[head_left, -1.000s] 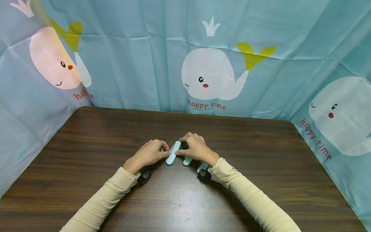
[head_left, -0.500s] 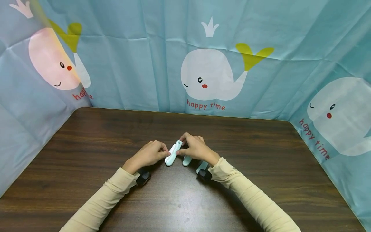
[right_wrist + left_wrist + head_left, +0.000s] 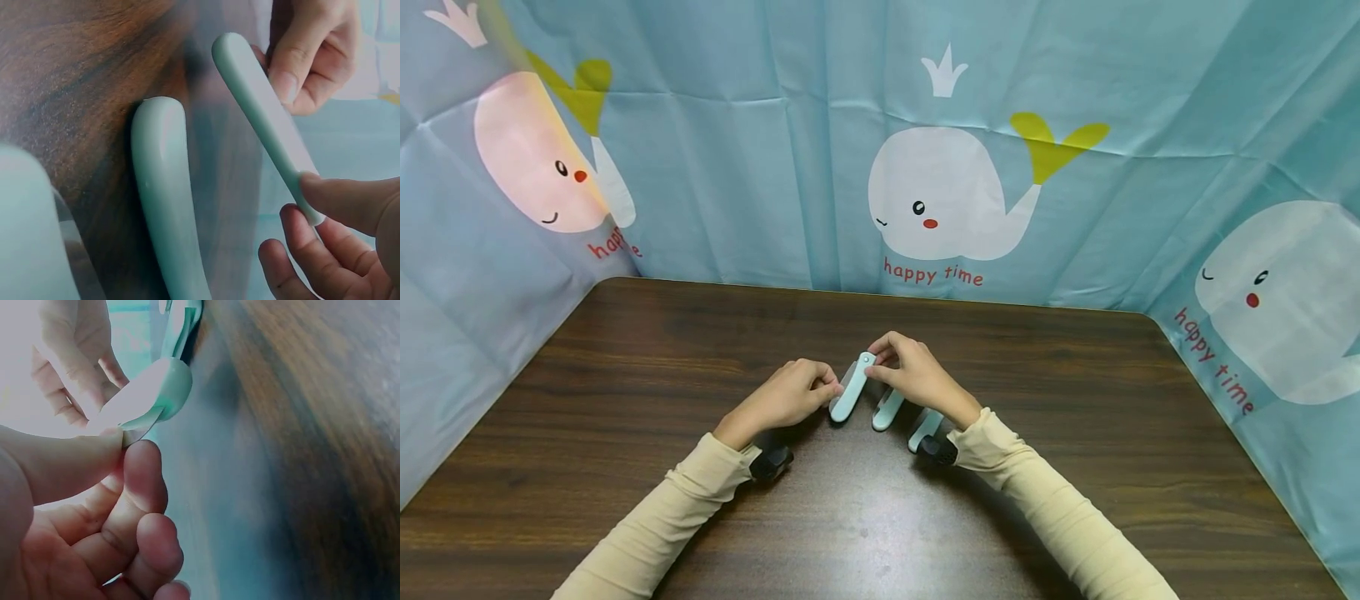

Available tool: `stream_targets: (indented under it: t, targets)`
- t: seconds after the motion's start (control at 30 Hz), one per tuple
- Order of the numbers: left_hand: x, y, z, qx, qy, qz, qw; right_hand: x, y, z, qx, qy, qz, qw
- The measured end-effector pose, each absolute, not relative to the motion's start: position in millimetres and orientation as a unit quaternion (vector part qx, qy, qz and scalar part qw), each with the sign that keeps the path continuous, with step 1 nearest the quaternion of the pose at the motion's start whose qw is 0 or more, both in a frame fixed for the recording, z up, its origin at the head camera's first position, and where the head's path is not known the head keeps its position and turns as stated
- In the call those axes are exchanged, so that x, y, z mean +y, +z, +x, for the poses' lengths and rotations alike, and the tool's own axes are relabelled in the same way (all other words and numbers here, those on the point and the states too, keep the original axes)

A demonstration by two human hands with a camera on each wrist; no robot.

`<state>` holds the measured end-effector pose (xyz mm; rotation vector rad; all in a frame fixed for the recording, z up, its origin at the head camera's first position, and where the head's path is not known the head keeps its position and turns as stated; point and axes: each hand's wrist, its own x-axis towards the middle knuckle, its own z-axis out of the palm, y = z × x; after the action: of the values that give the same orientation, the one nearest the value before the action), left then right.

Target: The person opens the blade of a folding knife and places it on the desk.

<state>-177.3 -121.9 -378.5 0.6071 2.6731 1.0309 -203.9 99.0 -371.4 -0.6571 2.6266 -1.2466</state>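
Note:
A folding knife with a pale mint handle [image 3: 852, 389] is held up between both hands. My left hand [image 3: 786, 398] pinches the edge of its metal blade [image 3: 141, 430] between thumb and forefinger. The blade lies mostly alongside the handle, on its left. My right hand [image 3: 920, 377] holds the handle at the pivot end, thumb on one side and fingers on the other. In the right wrist view the rounded handle end points away from the right hand. A second mint folding knife [image 3: 888, 411] lies on the table below the right hand.
A third mint knife [image 3: 927, 428] lies under the right wrist, partly hidden by the black wrist camera [image 3: 937, 450]. The dark wooden table [image 3: 700, 333] ends at a light blue curtain [image 3: 722, 192] with whale prints, behind and at both sides.
The right hand and the held knife have shifted slightly away from the body and up. More of the second and third knives shows now. The left hand keeps its pinch on the blade.

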Motion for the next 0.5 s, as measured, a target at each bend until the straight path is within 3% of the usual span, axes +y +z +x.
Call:
stream_targets:
  t: [0.5]
  targets:
    - [-114.5,-372.6,-171.6,0.893,0.379,0.230,0.077,116.3,-365.8,-188.8,0.863,-0.466,-0.194,0.036]
